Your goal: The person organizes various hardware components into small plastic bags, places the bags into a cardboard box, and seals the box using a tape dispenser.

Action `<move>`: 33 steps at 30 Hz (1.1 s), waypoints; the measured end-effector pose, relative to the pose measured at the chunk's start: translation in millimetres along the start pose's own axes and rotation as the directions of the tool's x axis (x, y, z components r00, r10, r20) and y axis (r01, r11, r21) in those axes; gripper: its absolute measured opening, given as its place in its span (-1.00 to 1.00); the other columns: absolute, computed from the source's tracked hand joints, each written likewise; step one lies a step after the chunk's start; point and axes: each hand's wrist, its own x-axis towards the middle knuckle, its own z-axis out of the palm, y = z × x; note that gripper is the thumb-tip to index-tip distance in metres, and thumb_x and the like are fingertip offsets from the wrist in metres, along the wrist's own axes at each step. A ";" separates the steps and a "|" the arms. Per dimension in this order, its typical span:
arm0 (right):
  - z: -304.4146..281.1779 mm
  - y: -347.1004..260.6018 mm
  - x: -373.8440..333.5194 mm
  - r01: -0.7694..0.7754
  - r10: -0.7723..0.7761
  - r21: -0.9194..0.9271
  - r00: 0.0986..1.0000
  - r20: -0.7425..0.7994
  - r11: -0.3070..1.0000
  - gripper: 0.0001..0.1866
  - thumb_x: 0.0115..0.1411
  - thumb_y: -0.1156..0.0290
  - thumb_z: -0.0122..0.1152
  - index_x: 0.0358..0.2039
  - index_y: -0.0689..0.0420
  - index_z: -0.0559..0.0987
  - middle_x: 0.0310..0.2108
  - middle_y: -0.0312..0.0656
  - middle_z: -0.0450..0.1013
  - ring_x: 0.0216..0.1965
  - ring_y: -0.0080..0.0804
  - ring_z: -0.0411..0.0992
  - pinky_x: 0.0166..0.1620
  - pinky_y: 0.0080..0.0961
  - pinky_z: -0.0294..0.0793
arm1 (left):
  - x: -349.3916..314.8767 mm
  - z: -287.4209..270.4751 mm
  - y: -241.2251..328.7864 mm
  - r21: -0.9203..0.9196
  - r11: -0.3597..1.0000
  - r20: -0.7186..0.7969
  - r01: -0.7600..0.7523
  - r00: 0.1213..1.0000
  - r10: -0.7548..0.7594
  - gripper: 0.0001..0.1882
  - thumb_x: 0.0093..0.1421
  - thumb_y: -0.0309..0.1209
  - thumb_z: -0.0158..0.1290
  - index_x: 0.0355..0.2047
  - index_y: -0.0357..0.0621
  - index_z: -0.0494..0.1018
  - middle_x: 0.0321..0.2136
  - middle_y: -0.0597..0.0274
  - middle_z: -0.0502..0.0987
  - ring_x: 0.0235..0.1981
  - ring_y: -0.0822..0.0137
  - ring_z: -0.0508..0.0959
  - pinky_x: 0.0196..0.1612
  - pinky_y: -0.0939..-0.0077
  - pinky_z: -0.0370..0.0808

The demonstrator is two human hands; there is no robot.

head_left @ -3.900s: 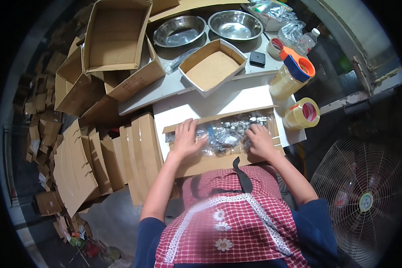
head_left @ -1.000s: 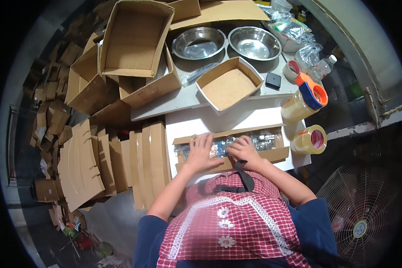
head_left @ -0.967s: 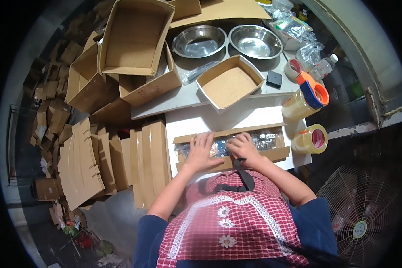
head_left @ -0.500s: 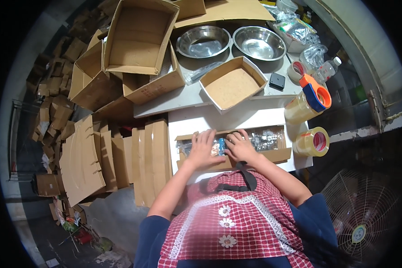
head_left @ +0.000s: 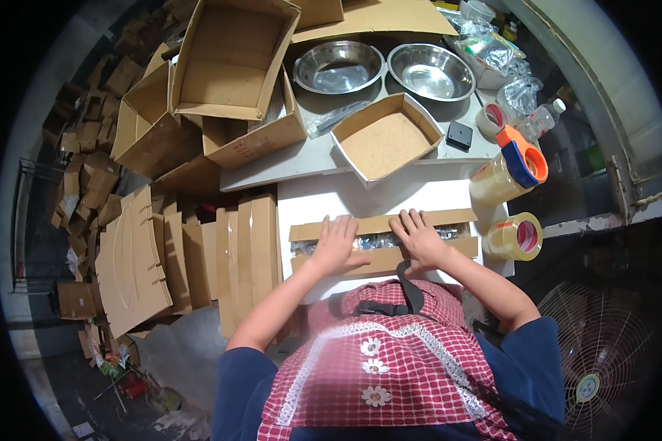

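While small items (head_left: 377,241) are showing inside the box (head_left: 382,262), the left hand (head_left: 336,246) and right hand (head_left: 423,241) are resting across its flaps (head_left: 379,223), ungripping, fingers outstretched.

Red checked apron (head_left: 412,397), white lace trim (head_left: 449,372), three daisies (head_left: 375,366), black strap (head_left: 412,292), navy sleeves (head_left: 531,360)

Two hands (head_left: 336,247), two steel bowls (head_left: 430,72), one fan (head_left: 588,387).

Carton contents (head_left: 376,241) partly hidden by flaps (head_left: 375,223), kind unclear
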 end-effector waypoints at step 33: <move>45.4 -17.2 8.6 0.110 -0.096 0.051 0.970 -0.224 0.993 0.20 -0.06 -0.41 0.25 0.46 0.01 0.12 0.47 -0.14 0.06 0.37 0.24 0.09 0.36 0.42 -0.14 | -29.5 18.8 30.9 0.253 0.967 -0.223 0.042 0.975 0.017 0.25 -0.05 0.40 0.16 0.34 -0.46 0.16 0.24 -0.33 0.26 0.20 -0.22 0.31 0.18 -0.38 0.19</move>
